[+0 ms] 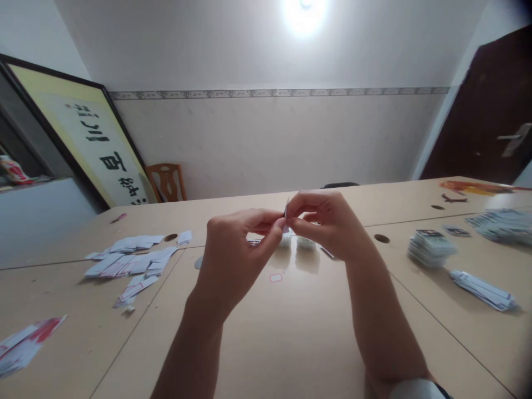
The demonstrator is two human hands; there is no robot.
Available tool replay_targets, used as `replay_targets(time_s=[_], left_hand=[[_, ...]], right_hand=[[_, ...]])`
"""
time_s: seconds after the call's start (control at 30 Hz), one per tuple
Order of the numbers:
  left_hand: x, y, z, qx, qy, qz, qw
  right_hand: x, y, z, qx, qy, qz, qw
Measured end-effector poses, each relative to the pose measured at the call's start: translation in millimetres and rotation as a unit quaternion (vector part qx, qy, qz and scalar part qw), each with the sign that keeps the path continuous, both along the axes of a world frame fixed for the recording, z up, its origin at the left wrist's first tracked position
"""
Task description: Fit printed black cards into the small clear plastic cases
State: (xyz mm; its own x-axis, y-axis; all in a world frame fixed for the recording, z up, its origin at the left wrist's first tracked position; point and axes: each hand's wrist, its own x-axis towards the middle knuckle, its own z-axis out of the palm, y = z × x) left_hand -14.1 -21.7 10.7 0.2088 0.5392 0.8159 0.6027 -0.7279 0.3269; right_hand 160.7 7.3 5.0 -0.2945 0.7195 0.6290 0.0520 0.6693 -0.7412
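Left hand (241,239) and right hand (326,221) pinch a card (286,209) over a table (282,332), paper slips (135,263) lying left

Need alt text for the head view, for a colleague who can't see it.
The left hand and right hand pinch a small thin piece above a pale table. White papers lie to the left, a stack of flat items to the right.

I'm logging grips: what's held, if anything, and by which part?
Left hand and right hand pinch a thin piece below its top edge; exact spot hidden.
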Motion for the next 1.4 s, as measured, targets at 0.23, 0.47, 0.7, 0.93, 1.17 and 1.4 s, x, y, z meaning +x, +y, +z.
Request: replay_targets(time_s=[0.23,0.47,0.7,0.93,1.17,1.4], left_hand=[[-0.7,0.7,-1.4,-0.001,-0.008,-0.001,1.000],[-1.0,0.2,1.0,-0.001,-0.002,0.004,1.000],[-3.0,0.8,1.0,0.008,0.006,0.014,1.000],[-3.3,0.7,0.9,-0.003,0.001,-0.005,1.000],[-2.8,1.9,0.7,-0.008,0.006,0.014,1.000],[-0.6,4.4,-0.7,-0.012,-0.006,0.023,1.000]], right_hand=[[-1.1,-1.8,0.4,0.014,-0.014,0.001,1.000],[-1.5,-3.3,1.0,0.019,-0.020,-0.002,1.000],[-1.6,-4.3,1.6,0.020,-0.016,0.000,1.000],[-2.0,-5.1,2.2,0.025,-0.017,-0.008,1.000],[-1.9,-6.8,3.5,0.021,-0.021,-0.017,0.999],[-2.8,-6.1,2.9,0.021,-0.021,-0.023,0.999]])
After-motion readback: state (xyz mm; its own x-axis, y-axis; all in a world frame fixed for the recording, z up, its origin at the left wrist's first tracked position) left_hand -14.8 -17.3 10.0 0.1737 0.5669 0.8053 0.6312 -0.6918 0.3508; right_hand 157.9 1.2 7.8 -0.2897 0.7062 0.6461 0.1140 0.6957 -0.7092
